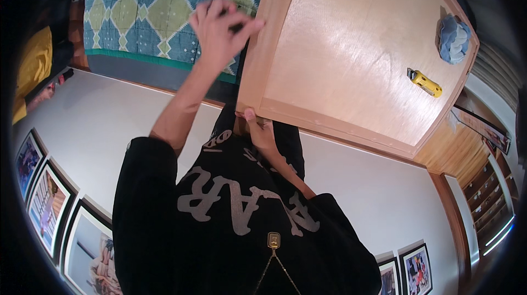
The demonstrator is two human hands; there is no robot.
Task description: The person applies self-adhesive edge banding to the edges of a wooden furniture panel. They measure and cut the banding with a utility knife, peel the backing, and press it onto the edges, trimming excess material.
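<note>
A pale wooden panel (346, 48) with a raised brown border lies at the upper right. My right hand (261, 135) grips its near left corner, thumb on top and the other fingers mostly hidden beneath. Beside the panel's left border, my left hand (219, 34) is raised, slightly blurred, with bent fingers apart and nothing visible in them. Its foremost fingertip is close to the border; whether it touches, I cannot tell. On the panel rest a yellow utility knife (425, 83) and, near the far right edge, a crumpled blue-grey cloth-like bundle (454, 40).
To the left of the panel lies a blue and green patterned quilt (164, 9) on a bed. Framed pictures (52, 207) stand out against the pale surface at the lower left, with others at the lower right. Shelves (488, 190) are at the far right.
</note>
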